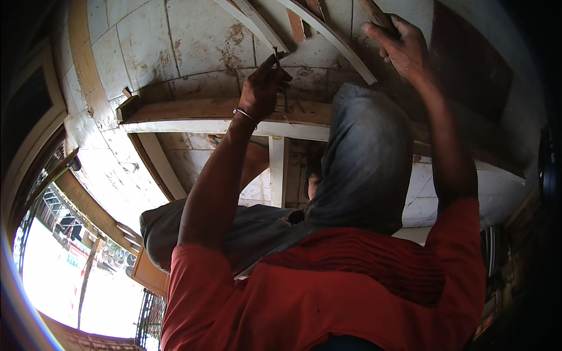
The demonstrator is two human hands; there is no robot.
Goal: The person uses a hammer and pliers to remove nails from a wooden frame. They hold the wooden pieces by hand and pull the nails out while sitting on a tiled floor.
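My left hand (262, 88), with a metal bangle on the wrist, pinches a small dark metal piece (278, 57) upright against the top of a long wooden plank (193, 110). My right hand (401, 47) is raised further off and to the right, closed around a wooden handle (374, 11) whose end runs out of the picture. Whether the handle carries a tool head is hidden. My knee in grey shorts (366, 158) rises between both arms and covers part of the plank.
The plank has a white-painted edge (175, 126) and lies across a stained tiled floor (193, 41). Thin pale slats (328, 35) lie on the tiles beyond it. A bare foot (215, 140) shows under the plank. A bright doorway with a metal gate (64, 275) opens at lower left.
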